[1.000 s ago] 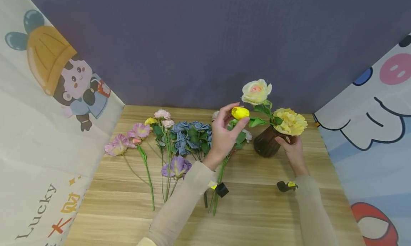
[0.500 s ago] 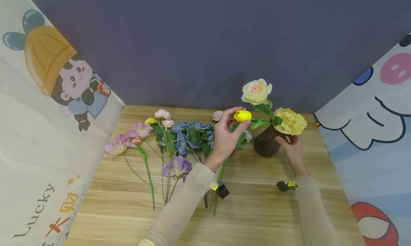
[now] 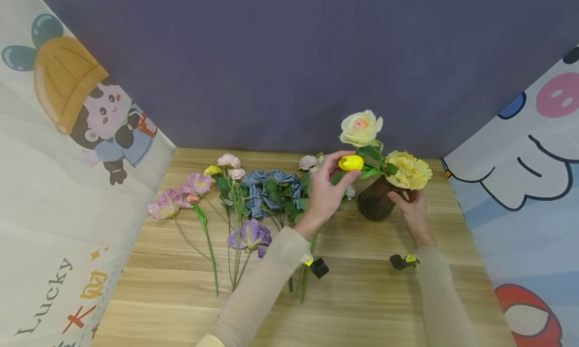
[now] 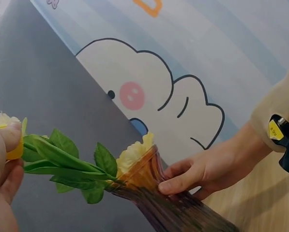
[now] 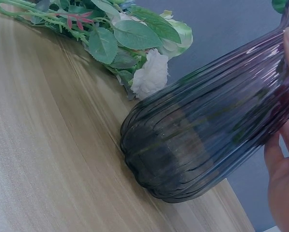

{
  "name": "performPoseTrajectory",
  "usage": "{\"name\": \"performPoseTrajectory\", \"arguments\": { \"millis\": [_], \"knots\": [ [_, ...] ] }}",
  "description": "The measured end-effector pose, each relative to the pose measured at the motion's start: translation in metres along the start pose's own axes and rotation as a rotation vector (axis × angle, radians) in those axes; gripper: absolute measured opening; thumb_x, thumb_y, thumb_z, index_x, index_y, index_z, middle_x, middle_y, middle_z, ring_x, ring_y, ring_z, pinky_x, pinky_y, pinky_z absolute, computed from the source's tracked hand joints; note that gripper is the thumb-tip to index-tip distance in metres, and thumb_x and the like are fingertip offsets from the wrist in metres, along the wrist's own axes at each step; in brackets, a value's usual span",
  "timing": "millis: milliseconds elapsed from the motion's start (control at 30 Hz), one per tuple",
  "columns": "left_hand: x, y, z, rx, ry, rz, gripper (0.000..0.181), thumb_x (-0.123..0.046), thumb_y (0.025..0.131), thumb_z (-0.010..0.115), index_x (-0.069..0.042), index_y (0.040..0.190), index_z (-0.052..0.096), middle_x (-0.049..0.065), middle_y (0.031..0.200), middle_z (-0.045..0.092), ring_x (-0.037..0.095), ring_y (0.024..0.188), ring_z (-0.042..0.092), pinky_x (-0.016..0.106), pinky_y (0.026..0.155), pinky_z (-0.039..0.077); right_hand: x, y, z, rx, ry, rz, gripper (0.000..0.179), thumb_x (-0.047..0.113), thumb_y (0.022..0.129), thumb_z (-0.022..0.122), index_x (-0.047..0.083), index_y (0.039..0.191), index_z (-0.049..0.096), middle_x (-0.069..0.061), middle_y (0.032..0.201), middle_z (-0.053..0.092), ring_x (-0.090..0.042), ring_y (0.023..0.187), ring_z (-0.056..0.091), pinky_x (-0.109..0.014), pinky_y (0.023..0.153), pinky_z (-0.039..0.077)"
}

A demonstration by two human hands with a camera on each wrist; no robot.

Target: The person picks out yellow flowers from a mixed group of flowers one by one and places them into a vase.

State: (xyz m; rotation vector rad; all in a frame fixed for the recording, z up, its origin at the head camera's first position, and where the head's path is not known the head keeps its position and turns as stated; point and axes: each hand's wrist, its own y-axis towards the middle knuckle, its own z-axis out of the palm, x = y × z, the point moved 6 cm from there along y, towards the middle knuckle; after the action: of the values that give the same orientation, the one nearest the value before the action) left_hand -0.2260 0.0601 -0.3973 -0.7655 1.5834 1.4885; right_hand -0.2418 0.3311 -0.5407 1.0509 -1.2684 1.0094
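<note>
My left hand (image 3: 322,193) pinches the bloom of a yellow tulip (image 3: 351,162) between thumb and fingers. In the left wrist view its green leaves (image 4: 62,157) run toward the mouth of a ribbed, dark see-through vase (image 3: 374,201). My right hand (image 3: 413,216) holds that vase near its neck, thumb on the near side. A cream rose (image 3: 361,128) and a ruffled yellow flower (image 3: 408,170) stand in the vase. Stems show dimly through the glass (image 5: 183,140) in the right wrist view. The tulip's lower stem is hidden there.
Left of the vase, on the wooden table (image 3: 353,307), lie blue flowers (image 3: 255,191), pink-purple flowers (image 3: 167,204), a purple flower (image 3: 250,235) and pale pink blooms (image 3: 228,161). White blooms (image 5: 151,75) lie close beside the vase. A dark wall (image 3: 289,75) stands behind.
My left hand has moved a little to the right with the tulip, bringing its bloom nearer the vase and below the cream rose. The right hand and vase have stayed put.
</note>
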Motion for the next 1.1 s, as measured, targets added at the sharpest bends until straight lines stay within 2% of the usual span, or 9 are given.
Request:
{"name": "performPoseTrajectory", "arguments": {
  "millis": [200, 400, 533, 700, 867, 1100],
  "knots": [
    [0.006, 0.0, 0.007, 0.03, 0.017, -0.065, 0.042, -0.011, 0.098, 0.071, -0.005, 0.137, 0.057, 0.015, 0.133, 0.065, 0.023, 0.115, 0.065, 0.028, 0.101, 0.055, 0.001, 0.0, 0.002, 0.013, 0.005, -0.005, 0.073, 0.0, 0.095, 0.072, 0.02, 0.156, 0.038, 0.002, 0.155, 0.04, -0.023, 0.151, 0.031, -0.021, 0.116, 0.038],
    [0.009, 0.0, 0.008, 0.037, 0.035, -0.074, 0.041, -0.012, 0.099, 0.071, -0.006, 0.137, 0.057, 0.013, 0.133, 0.065, 0.023, 0.114, 0.065, 0.029, 0.1, 0.055, 0.001, 0.001, 0.001, -0.002, 0.008, -0.014, 0.072, -0.002, 0.095, 0.071, 0.021, 0.155, 0.04, 0.004, 0.155, 0.041, -0.022, 0.15, 0.032, -0.026, 0.12, 0.035],
    [0.012, -0.001, 0.011, 0.05, 0.046, -0.09, 0.039, -0.014, 0.099, 0.071, -0.007, 0.135, 0.059, 0.011, 0.13, 0.066, 0.017, 0.109, 0.066, 0.028, 0.095, 0.056, 0.001, 0.0, 0.0, -0.009, -0.001, -0.009, 0.071, -0.001, 0.095, 0.072, 0.021, 0.155, 0.04, 0.004, 0.155, 0.04, -0.022, 0.151, 0.032, -0.029, 0.123, 0.032],
    [0.016, -0.002, 0.015, 0.067, 0.06, -0.103, 0.038, -0.015, 0.099, 0.071, -0.008, 0.134, 0.059, 0.009, 0.127, 0.066, 0.012, 0.105, 0.066, 0.024, 0.09, 0.057, 0.0, -0.001, 0.0, 0.004, -0.01, -0.005, 0.071, 0.0, 0.095, 0.071, 0.021, 0.155, 0.04, 0.004, 0.155, 0.041, -0.022, 0.151, 0.031, -0.028, 0.122, 0.033],
    [0.017, -0.003, 0.019, 0.077, 0.073, -0.108, 0.039, -0.017, 0.098, 0.072, -0.009, 0.134, 0.06, 0.008, 0.128, 0.066, 0.012, 0.105, 0.066, 0.024, 0.091, 0.057, 0.0, -0.001, 0.0, 0.001, -0.024, 0.008, 0.07, 0.002, 0.095, 0.072, 0.022, 0.154, 0.041, 0.007, 0.152, 0.043, -0.02, 0.149, 0.033, -0.025, 0.121, 0.034],
    [0.021, -0.003, 0.025, 0.085, 0.103, -0.125, 0.039, -0.02, 0.098, 0.072, -0.011, 0.134, 0.06, 0.006, 0.128, 0.067, 0.01, 0.109, 0.065, 0.034, 0.096, 0.057, -0.001, 0.001, -0.001, 0.008, -0.024, 0.011, 0.068, 0.003, 0.096, 0.072, 0.023, 0.153, 0.041, 0.009, 0.148, 0.045, -0.02, 0.148, 0.034, -0.038, 0.127, 0.025]
  ]
}}
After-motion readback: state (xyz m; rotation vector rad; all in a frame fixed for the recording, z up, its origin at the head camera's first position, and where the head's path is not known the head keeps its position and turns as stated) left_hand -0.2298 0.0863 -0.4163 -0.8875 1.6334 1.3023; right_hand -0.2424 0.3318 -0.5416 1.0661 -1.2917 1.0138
